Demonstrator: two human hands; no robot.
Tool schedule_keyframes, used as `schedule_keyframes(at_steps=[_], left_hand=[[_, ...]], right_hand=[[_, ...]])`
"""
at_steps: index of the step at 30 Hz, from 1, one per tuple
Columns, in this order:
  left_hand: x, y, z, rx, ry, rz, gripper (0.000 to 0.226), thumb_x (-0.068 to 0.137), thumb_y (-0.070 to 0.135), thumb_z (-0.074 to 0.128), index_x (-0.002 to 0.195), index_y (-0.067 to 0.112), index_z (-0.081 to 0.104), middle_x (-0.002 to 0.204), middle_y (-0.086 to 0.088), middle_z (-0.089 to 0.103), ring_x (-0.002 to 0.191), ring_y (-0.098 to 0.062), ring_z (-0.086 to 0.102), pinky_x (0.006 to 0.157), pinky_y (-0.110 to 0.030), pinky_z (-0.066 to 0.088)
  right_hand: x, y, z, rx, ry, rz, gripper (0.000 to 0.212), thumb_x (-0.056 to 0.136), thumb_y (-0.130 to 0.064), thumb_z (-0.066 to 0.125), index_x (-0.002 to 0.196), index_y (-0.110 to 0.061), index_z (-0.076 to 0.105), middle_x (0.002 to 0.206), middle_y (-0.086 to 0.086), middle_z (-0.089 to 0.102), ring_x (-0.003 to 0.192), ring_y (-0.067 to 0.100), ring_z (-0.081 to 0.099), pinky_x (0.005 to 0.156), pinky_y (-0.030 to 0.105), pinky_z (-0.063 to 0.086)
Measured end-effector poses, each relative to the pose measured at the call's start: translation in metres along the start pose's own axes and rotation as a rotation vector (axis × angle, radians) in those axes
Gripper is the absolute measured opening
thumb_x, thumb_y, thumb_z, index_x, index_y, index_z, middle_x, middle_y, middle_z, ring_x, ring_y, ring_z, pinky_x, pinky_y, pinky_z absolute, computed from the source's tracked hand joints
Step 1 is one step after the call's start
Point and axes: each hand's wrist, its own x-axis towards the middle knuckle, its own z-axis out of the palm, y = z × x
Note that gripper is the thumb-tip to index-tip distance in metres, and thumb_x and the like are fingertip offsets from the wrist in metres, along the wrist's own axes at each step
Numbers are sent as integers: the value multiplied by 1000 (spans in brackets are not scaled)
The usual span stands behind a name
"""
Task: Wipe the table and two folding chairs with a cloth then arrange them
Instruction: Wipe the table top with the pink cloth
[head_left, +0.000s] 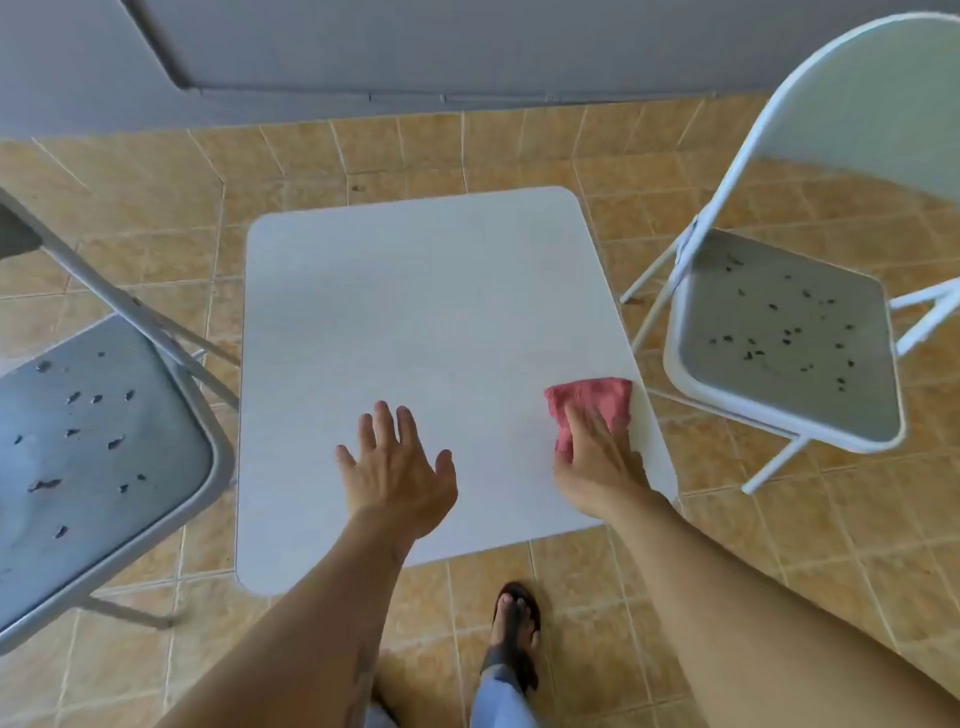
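The right hand (597, 457) pressed flat-fingered on the crumpled pink cloth (592, 405) at the square white table's (415, 312) right edge; the unwiped top stretched leftward, where the left hand (397, 467) rested, fingers spread

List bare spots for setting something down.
White square folding table: bare far half and left side, beyond the left hand. Near-right edge taken by right hand pressing the pink cloth. Both grey chair seats are littered with dark bits.

right hand (597, 457) pressing cloth (592, 402), table (415, 312)
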Motion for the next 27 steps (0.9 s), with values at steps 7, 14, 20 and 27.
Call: schedule_keyframes(at_steps=[7, 14, 20, 27], left_hand=[[63, -51, 62, 142, -111, 109, 85, 92, 64, 27, 156, 21, -9, 162, -8, -22, 149, -32, -18, 114, -67, 10], [77, -79, 89, 158, -73, 223, 91, 88, 72, 24, 149, 28, -28, 153, -5, -43, 145, -30, -32, 109, -74, 7], [77, -80, 82, 177, -107, 235, 92, 88, 73, 25, 150, 29, -27, 154, -5, -42, 145, -31, -32, 110, -74, 10], [77, -81, 79, 161, -118, 234, 93, 89, 72, 30, 151, 29, -25, 154, -5, -41, 145, -30, -31, 110, -72, 9]], right_hand=[[58, -1, 53, -120, 123, 176, 72, 95, -42, 41, 153, -35, -1, 165, 4, -9, 149, 36, -7, 115, 62, 14], [66, -33, 101, -134, 251, 230, 76, 92, -47, 40, 155, -33, -1, 166, 5, -6, 149, 37, -7, 114, 67, 4], [57, -62, 111, -204, 278, 99, 72, 91, -39, 43, 154, -36, 8, 165, 5, 4, 146, 37, 6, 111, 65, 15], [67, -53, 107, -271, 340, 102, 76, 79, -26, 63, 148, -31, 31, 152, 11, 29, 122, 43, 32, 93, 57, 42]])
